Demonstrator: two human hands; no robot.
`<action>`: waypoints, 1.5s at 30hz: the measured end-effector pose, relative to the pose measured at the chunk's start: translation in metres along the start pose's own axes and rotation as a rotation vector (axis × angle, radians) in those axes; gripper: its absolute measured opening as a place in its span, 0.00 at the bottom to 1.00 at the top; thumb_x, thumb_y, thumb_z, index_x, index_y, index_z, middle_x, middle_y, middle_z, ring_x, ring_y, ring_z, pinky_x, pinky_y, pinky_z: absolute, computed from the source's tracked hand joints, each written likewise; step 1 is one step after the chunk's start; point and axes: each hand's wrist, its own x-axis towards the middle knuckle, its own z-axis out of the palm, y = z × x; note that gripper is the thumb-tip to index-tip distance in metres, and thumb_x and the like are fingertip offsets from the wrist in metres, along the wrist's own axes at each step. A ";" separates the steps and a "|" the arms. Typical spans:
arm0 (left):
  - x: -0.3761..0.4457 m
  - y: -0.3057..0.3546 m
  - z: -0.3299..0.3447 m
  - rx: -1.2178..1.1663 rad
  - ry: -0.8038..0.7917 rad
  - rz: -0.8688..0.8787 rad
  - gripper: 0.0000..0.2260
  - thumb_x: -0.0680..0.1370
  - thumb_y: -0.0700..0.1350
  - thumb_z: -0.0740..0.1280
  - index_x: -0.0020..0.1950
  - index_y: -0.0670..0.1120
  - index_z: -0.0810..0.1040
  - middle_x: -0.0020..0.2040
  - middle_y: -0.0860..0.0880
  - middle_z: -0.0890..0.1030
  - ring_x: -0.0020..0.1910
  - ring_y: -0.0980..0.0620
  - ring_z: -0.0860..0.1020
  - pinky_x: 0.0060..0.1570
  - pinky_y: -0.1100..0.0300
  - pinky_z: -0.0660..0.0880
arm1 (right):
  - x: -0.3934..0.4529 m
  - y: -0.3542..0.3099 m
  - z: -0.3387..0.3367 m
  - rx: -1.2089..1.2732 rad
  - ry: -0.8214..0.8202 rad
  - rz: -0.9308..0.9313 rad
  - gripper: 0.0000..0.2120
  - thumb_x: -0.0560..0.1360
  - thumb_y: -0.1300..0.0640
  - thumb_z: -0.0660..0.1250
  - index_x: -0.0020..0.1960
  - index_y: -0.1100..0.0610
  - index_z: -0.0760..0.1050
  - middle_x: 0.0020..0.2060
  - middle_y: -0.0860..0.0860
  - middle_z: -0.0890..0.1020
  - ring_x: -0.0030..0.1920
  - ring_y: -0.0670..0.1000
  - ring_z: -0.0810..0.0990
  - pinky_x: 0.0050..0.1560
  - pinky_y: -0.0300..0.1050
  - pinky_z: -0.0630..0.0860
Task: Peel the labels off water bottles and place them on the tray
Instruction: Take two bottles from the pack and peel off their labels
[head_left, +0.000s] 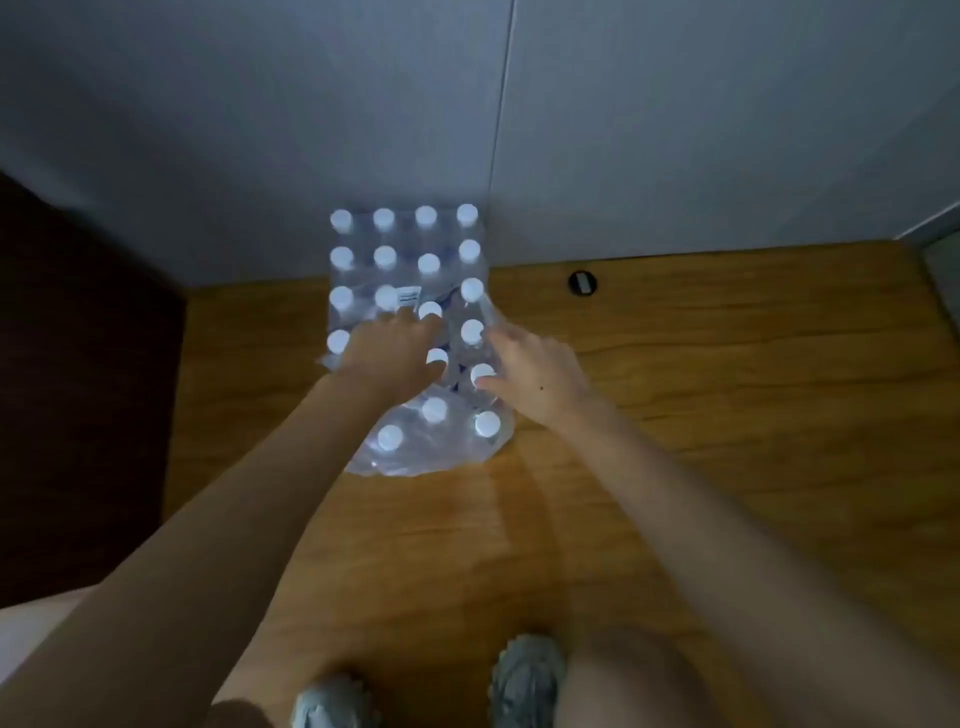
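Plastic wrap (415, 457): torn open around water bottles (426, 260) on wooden floor (675, 415).
Left hand (387, 353): fingers spread, resting among caps.
Right hand (535, 374): fingers loose, touching a cap (482, 373).

Both bare arms extended forward and down. Left hand (392, 351) palm down, fingers spread loosely. Right hand (537, 374) palm down, fingers pointing forward-left, partly curled. Hands near, apart.

Past the fingers, a wooden floor (727, 415) meets a grey wall (675, 130); a round black floor socket (582, 283) sits right.
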 end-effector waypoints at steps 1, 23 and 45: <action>0.011 -0.001 0.019 0.031 -0.011 0.015 0.19 0.76 0.52 0.63 0.64 0.45 0.71 0.57 0.41 0.79 0.53 0.38 0.78 0.49 0.49 0.76 | 0.008 0.004 0.016 -0.073 -0.005 -0.015 0.21 0.74 0.45 0.67 0.62 0.54 0.70 0.55 0.54 0.79 0.44 0.58 0.82 0.35 0.46 0.73; 0.014 0.005 0.000 -0.088 0.145 0.064 0.17 0.77 0.49 0.63 0.62 0.42 0.71 0.50 0.39 0.81 0.49 0.37 0.78 0.43 0.50 0.72 | 0.012 -0.010 0.011 0.080 0.114 0.135 0.09 0.71 0.52 0.67 0.50 0.52 0.74 0.38 0.52 0.81 0.39 0.56 0.80 0.37 0.49 0.78; -0.195 0.043 -0.274 -0.206 0.067 0.019 0.21 0.75 0.51 0.66 0.64 0.45 0.68 0.45 0.45 0.82 0.41 0.42 0.81 0.38 0.53 0.74 | -0.142 -0.148 -0.275 0.126 0.068 0.133 0.12 0.73 0.47 0.68 0.53 0.52 0.75 0.36 0.43 0.73 0.32 0.46 0.75 0.25 0.34 0.55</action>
